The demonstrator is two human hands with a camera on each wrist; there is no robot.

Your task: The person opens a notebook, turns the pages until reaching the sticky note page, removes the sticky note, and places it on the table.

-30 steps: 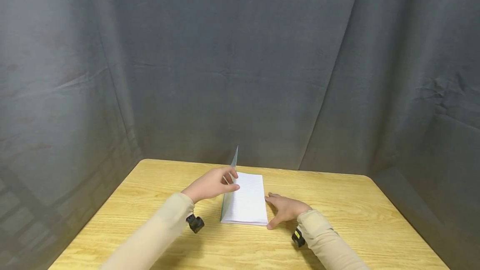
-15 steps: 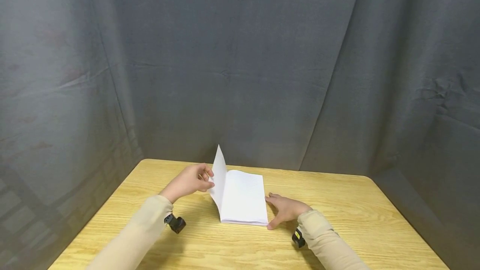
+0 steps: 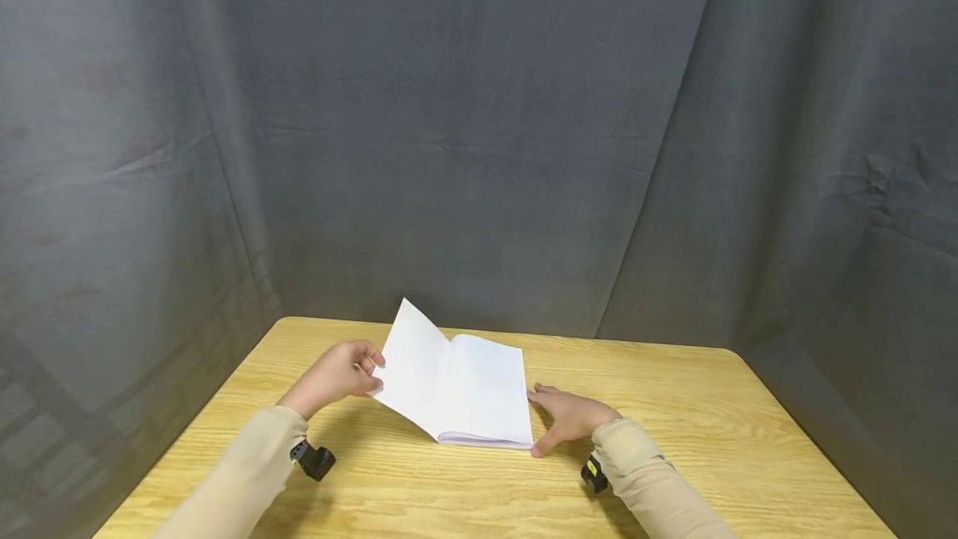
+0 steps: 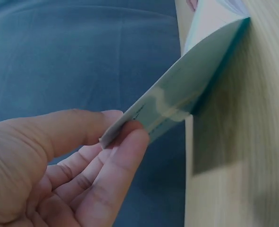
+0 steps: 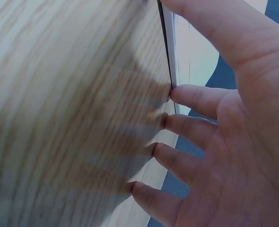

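A notebook [image 3: 486, 393] lies open on the wooden table, its right side showing faintly lined white paper. My left hand [image 3: 340, 373] pinches the outer edge of the raised cover [image 4: 186, 80] between thumb and fingers, holding it slanted out to the left. Seen from the left wrist, the cover's outside is pale green with a printed design, and a teal spine [image 4: 219, 68] runs along the table. Spread fingers of my right hand [image 3: 572, 421] rest at the notebook's right edge. In the right wrist view, its fingertips [image 5: 177, 94] touch down beside the page block.
The light wood table [image 3: 674, 406] extends around the notebook on both sides. Grey cloth [image 3: 464, 148] hangs behind the table and along its left and right sides. A small black camera [image 3: 313, 460] sits on the left wrist, another [image 3: 595, 474] on the right.
My left hand has moved left and slightly down, swinging the cover from near upright to a leftward slant and baring its white inner side. The right hand has stayed put.
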